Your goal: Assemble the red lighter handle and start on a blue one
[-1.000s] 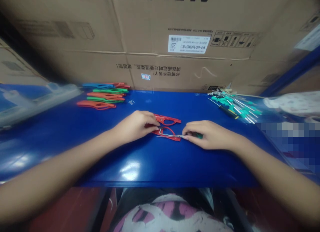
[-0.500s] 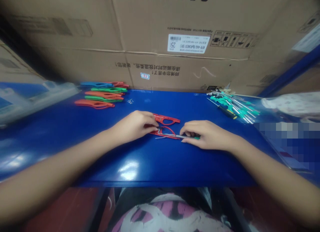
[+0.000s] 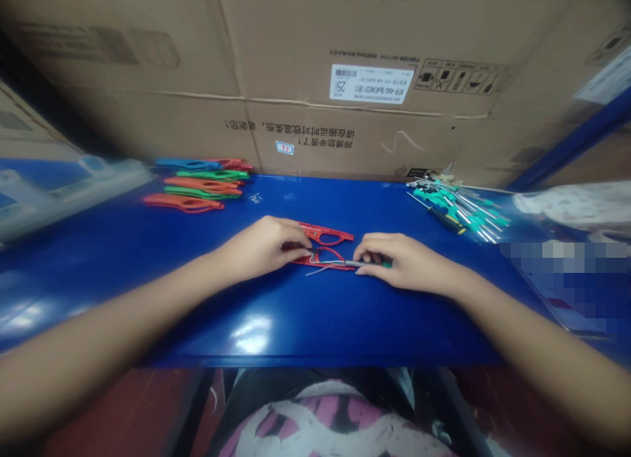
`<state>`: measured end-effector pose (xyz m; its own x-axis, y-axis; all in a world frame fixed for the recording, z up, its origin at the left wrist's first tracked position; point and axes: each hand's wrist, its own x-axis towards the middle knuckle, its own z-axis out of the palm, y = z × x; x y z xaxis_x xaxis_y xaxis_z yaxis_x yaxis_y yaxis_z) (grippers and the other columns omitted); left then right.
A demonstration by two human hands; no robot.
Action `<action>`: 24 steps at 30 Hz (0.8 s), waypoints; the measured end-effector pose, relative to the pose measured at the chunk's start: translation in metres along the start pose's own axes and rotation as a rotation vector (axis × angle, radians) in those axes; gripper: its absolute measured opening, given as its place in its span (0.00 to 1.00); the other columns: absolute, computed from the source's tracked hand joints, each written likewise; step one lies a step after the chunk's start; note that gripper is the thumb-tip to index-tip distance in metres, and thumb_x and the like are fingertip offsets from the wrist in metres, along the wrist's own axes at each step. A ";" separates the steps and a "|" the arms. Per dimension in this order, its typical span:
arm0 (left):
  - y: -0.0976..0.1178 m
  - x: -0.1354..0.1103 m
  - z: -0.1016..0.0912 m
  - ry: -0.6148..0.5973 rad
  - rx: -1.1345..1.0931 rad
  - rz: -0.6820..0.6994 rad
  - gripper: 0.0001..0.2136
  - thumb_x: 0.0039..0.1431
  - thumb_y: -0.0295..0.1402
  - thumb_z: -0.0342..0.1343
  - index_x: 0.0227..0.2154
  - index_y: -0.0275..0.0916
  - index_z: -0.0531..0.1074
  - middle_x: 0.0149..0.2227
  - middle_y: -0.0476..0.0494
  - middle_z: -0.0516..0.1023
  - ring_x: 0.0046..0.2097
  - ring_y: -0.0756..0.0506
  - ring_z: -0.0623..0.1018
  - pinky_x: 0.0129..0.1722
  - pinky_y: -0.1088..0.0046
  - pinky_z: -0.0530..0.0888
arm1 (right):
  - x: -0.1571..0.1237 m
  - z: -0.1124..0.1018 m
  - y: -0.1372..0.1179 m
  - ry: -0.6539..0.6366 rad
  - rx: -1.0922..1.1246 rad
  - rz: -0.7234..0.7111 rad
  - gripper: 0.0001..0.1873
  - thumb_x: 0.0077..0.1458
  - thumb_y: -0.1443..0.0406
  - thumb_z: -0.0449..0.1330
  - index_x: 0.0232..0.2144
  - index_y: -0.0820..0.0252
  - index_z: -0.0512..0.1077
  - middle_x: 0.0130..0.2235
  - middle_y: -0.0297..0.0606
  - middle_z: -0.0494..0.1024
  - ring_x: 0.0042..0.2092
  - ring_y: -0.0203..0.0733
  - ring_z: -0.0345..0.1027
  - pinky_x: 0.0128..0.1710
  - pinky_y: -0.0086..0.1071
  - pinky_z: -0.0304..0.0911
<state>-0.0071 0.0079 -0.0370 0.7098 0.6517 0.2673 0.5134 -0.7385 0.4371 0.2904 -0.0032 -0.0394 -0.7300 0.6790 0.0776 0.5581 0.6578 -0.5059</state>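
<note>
Two red plastic handle halves with oval openings lie on the table, a rear half (image 3: 332, 237) and a front half (image 3: 340, 249). My left hand (image 3: 273, 246) is closed in a pinch over the left part of the front half, at a small black part with thin wires (image 3: 315, 254). In my right hand (image 3: 394, 261), closed, is a grey metal rod (image 3: 355, 264), its tip at the right end of the front half. A bit of green shows under the right fingers. A thin pale wire (image 3: 318, 271) sticks out in front. The fingers hide the handles' left ends.
Orange, green and blue handle pieces (image 3: 192, 202) are stacked at the back left, beside small pale bits (image 3: 255, 198). At the back right lie several green parts with metal rods (image 3: 468, 210) and a screwdriver (image 3: 446, 220). A cardboard box (image 3: 296, 69) stands behind the table (image 3: 315, 325).
The view has shifted very slightly. My right hand and the rod have moved a little up and left; my left hand stays pinched at the same spot.
</note>
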 end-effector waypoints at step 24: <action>0.011 0.000 -0.011 0.013 0.033 -0.040 0.06 0.60 0.29 0.60 0.36 0.37 0.82 0.36 0.44 0.84 0.35 0.47 0.81 0.37 0.73 0.74 | -0.002 -0.001 -0.001 0.059 -0.073 -0.022 0.08 0.66 0.60 0.58 0.41 0.57 0.73 0.39 0.36 0.77 0.39 0.37 0.70 0.39 0.32 0.62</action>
<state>-0.0066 0.0020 -0.0229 0.6820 0.6829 0.2617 0.5572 -0.7170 0.4189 0.2914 -0.0047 -0.0386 -0.7190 0.6807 0.1401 0.5708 0.6934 -0.4397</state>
